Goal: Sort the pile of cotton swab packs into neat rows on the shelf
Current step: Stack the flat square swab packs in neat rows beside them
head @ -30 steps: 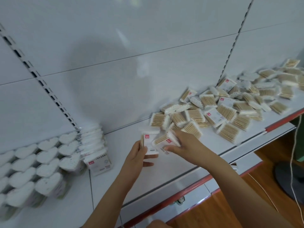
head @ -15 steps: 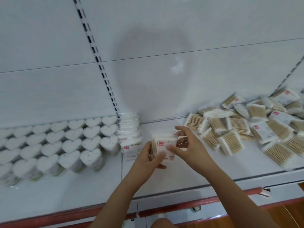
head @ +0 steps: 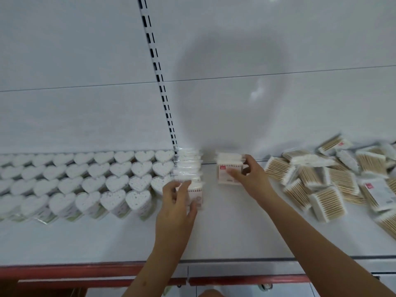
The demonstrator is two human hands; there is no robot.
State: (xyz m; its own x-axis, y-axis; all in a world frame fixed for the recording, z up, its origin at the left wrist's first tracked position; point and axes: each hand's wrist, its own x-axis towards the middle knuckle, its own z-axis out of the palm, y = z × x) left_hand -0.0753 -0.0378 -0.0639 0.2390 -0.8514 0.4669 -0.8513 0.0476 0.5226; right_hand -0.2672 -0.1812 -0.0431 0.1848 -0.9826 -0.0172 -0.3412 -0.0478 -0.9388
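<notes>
- While the left hand (head: 177, 202) grips the front pack (head: 196, 195) of the centre row (head: 188, 166), right hand (head: 249, 179) fingers pinch a small stack (head: 229, 168).
- Loose pile (head: 334, 179) at frame right.

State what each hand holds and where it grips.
Left hand grips the front pack of the standing row by its front face and sides. Right hand holds a separate small stack of packs by its right end.

both arms stretched forward; left hand (head: 177, 202) curled, seemingly gripping; right hand (head: 249, 177) pinching with bent fingers.
</notes>
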